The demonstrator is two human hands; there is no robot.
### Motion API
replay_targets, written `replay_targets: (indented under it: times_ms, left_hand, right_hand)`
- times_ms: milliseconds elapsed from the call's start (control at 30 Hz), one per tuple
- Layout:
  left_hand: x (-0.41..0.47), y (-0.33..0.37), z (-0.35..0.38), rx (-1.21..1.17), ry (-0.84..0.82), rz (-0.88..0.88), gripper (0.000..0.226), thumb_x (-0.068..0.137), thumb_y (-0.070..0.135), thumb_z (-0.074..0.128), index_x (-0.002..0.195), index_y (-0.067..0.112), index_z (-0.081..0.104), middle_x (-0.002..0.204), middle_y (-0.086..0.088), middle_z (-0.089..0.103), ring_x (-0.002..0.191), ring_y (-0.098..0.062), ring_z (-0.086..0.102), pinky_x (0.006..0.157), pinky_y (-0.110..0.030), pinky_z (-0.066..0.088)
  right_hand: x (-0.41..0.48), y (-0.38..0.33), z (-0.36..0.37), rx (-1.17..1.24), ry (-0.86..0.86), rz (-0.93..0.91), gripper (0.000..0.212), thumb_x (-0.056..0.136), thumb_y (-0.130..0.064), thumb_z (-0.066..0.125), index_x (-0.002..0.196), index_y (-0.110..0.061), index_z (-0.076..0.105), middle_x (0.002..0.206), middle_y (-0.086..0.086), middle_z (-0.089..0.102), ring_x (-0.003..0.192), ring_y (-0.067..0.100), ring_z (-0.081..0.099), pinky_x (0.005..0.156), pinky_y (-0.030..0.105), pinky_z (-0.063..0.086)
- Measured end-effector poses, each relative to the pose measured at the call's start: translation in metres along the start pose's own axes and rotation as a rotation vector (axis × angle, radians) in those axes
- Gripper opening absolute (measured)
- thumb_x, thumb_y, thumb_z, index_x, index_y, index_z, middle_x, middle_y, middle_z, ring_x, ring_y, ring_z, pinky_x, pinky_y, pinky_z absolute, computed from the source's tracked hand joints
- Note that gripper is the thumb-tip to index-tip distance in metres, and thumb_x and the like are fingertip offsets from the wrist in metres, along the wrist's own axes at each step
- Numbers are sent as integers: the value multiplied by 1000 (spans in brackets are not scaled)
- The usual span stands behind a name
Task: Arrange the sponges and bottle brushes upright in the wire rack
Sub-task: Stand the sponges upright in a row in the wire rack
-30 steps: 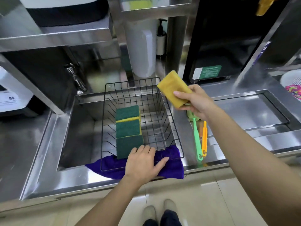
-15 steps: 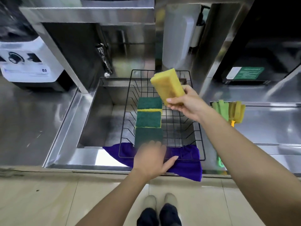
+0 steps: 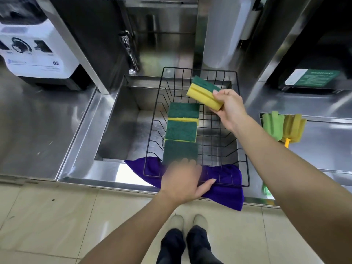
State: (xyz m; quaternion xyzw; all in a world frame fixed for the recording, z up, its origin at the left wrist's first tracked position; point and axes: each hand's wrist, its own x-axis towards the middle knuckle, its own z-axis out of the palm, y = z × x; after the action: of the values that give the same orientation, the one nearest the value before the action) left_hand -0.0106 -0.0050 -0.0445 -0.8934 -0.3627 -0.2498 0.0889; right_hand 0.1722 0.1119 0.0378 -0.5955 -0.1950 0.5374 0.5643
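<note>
While three sponges already stand in the wire rack (image 3: 196, 128), number four is mid-air and looks next in line.

Held sponge (image 3: 204, 92) (yellow with green scrub face) is pinched in the right hand (image 3: 227, 105) over the rack's far end, at roughly 1 o'clock from the standing row (image 3: 182, 130). Left hand (image 3: 182, 181) lies flat and blurred on the rack's near rim, over a purple cloth (image 3: 224, 193); I'd say steadying it. Next move, my guess: tip the sponge on edge and slot it behind the row. Bottle brushes (image 3: 283, 126) wait on the desk at 3 o'clock.
</note>
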Motion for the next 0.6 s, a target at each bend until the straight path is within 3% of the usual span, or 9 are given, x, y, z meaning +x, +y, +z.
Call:
replay_targets:
  times_ms: [133,333,500,600]
  left_hand:
    - [-2,0,1,0,5,9,57,93,56,37,65,11,57,59,-3,52,55,-21,48,49,-30,35]
    - [-2,1,1,0,-6,-3,54,90,57,41,65,12,57,59,-2,51,55,-20,47,50,-30,33]
    - [-1,2,0,-16,-2,-6,55,91,57,40,65,11,56,60,-2,51,56,-21,46,51,-30,31]
    - [-2,2,1,-25,1,-9,55,92,57,39,65,11,55,61,-2,51,56,-21,46,50,-30,30]
  right_hand:
    - [18,4,10,-149,105,-64,28,84,-7,63,64,-23,50,105,0,54,115,28,53,106,49,41]
    - [40,8,31,-507,118,-196,12,89,-17,59,86,-17,47,123,3,50,112,17,43,91,24,31]
    - [56,15,46,-655,76,-219,14,91,-21,58,91,-18,44,140,10,45,130,26,40,98,29,34]
    - [66,24,49,-716,56,-187,21,90,-21,60,94,-17,39,136,12,48,117,25,47,89,28,36]
